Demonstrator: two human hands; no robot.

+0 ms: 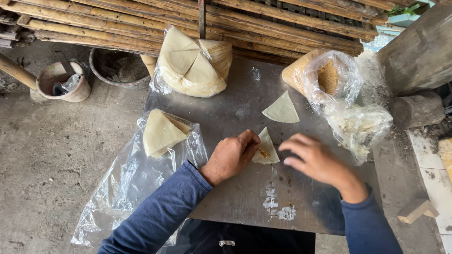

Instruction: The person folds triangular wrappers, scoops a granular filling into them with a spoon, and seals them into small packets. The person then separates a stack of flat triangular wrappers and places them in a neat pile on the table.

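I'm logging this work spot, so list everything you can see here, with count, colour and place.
Metal sheet: one, grey, centre, used as the worktop.
Wrapper being filled: one, pale cream with brown filling, centre.
Loose wrapper: one, pale cream triangle, above centre.
Bag of wrappers: one, clear plastic, big cream stack, top centre.
Small wrapper stack: one, cream, on clear plastic at left.
Filling bag: one, clear with brown crumbs, top right.
Crumpled bag: one, clear, right edge.
Bamboo poles: many, tan, across the top.
Clay pot: one, reddish, top left.
Basin: one, grey, beside the pot.
Wood block: one, pale, bottom right.
Left hand: holds the wrapper.
Right hand: blurred, fingers spread, beside it.
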